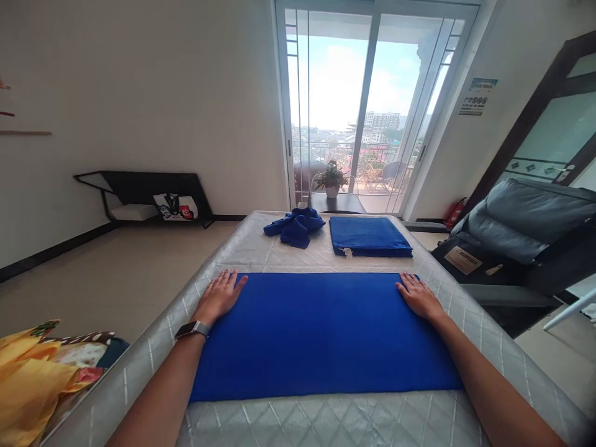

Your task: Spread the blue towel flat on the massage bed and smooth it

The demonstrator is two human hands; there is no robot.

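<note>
A blue towel point(326, 335) lies spread flat across the mattress in front of me, its long sides running left to right. My left hand point(220, 297) rests flat at its far left corner, fingers stretched out; a watch point(192, 330) is on that wrist. At the far right corner my right hand point(419, 295) lies palm down on the cloth, fingers extended. Beyond the towel, a neatly folded stack of blue towels point(370, 236) with a white tag sits on the right. To its left is a crumpled blue cloth point(297, 226).
The quilted, plastic-covered mattress point(279, 422) bears all the cloths. A dark recliner point(516, 248) stands close on the right. Yellow patterned fabric point(37, 379) is heaped at the lower left. A potted plant point(331, 179) stands on a small table before the glass door.
</note>
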